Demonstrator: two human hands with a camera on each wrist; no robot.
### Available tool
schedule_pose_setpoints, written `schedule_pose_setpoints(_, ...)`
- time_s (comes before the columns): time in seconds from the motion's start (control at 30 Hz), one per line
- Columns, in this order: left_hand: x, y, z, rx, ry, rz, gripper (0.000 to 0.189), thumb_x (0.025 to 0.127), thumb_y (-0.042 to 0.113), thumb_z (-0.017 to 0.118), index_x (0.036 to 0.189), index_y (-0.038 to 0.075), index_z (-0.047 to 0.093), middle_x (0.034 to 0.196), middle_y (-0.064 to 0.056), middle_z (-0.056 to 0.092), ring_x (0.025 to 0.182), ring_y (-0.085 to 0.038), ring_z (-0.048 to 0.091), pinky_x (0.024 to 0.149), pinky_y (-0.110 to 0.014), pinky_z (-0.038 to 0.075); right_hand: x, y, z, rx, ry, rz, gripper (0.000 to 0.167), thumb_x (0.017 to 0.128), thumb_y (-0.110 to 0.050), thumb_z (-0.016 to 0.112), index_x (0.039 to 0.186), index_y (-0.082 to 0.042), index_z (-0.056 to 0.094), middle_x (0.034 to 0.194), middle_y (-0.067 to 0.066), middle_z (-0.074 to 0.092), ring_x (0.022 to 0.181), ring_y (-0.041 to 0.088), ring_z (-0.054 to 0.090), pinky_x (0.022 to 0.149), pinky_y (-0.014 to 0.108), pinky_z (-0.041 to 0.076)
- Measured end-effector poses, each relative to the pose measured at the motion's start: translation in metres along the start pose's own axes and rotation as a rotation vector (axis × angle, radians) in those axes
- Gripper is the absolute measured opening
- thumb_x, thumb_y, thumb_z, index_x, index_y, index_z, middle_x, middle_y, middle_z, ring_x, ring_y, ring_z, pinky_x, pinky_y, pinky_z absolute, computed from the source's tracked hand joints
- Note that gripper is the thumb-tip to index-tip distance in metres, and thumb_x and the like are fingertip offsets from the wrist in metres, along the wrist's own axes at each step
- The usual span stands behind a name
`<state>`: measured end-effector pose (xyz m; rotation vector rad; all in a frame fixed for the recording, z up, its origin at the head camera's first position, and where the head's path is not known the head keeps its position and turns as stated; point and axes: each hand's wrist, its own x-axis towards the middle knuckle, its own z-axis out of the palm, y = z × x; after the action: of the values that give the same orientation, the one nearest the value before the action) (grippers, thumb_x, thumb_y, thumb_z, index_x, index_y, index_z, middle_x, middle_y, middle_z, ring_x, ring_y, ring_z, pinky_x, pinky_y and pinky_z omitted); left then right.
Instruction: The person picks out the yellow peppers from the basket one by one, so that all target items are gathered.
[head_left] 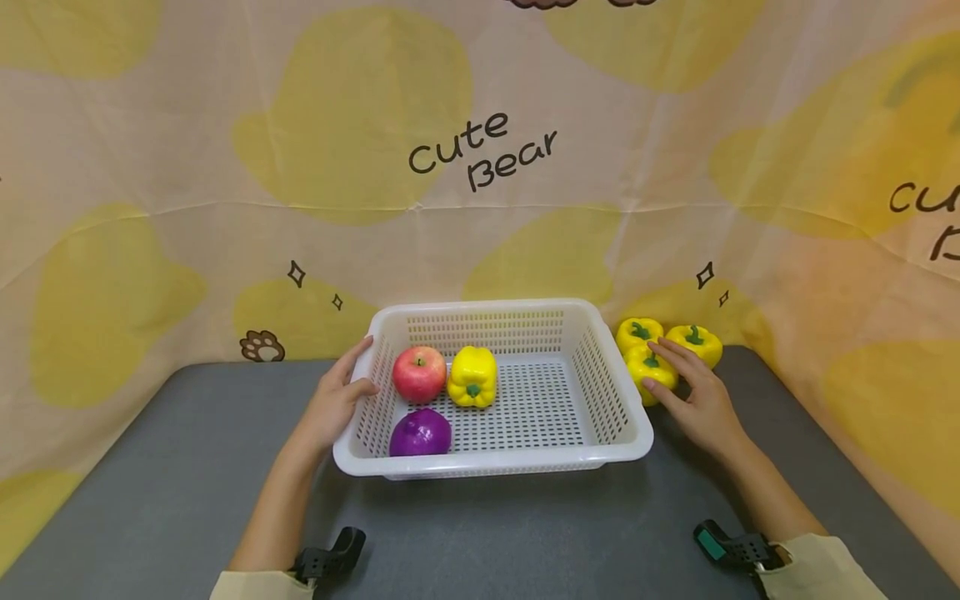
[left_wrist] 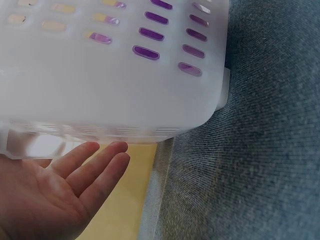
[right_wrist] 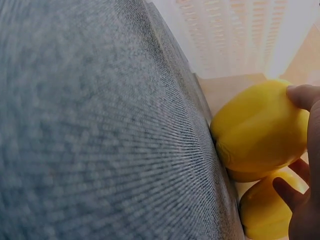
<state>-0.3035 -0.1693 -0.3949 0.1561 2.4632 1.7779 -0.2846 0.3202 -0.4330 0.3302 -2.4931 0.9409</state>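
Observation:
A white plastic basket (head_left: 495,461) stands on the dark table. My left hand (head_left: 336,404) holds its left rim, thumb over the edge; in the left wrist view, the fingers (left_wrist: 102,172) lie against the outer wall under the rim. Inside are a red apple (head_left: 419,374), a yellow bell pepper (head_left: 472,379) and a purple onion-like ball (head_left: 420,433). Right of the basket, my right hand (head_left: 705,408) grips the front yellow bell pepper (right_wrist: 262,130) between thumb and fingers. Two more yellow bell peppers, one behind (head_left: 637,332) and one to the right (head_left: 697,340), sit close by.
A cloth backdrop (head_left: 337,125) with yellow patches hangs right behind the basket and peppers. The grey table (head_left: 525,542) extends in front of the basket and to both sides. Each wrist wears a black strap (head_left: 330,558).

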Motion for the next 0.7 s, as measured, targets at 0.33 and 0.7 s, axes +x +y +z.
schedule_pose_setpoints(0.33,0.0004,0.0009,-0.0004,-0.008,-0.003,0.001,0.077,0.095,0.002,0.047,0.164,0.021,0.017,0.160,-0.031,0.031,0.130,-0.053,0.053,0.095,-0.052,0.058,0.0014,-0.0013,0.0003,-0.020,0.005,0.000,0.061,0.089,-0.018,0.075,0.146,-0.009,0.054,0.152,0.026,0.047,0.139,0.052,0.041,0.108,0.075,0.033)
schedule_pose_setpoints(0.7,0.0008,0.0003,-0.0009,0.007,-0.006,-0.009,0.076,0.097,0.004,0.048,0.164,0.024,0.017,0.161,-0.029,0.031,0.130,-0.052,0.054,0.096,-0.052,0.058,0.0020,-0.0007,-0.0006,-0.007,0.000,0.022,0.069,0.086,-0.019,0.079,0.148,-0.010,0.051,0.155,0.025,0.044,0.142,0.051,0.039,0.110,0.075,0.031)
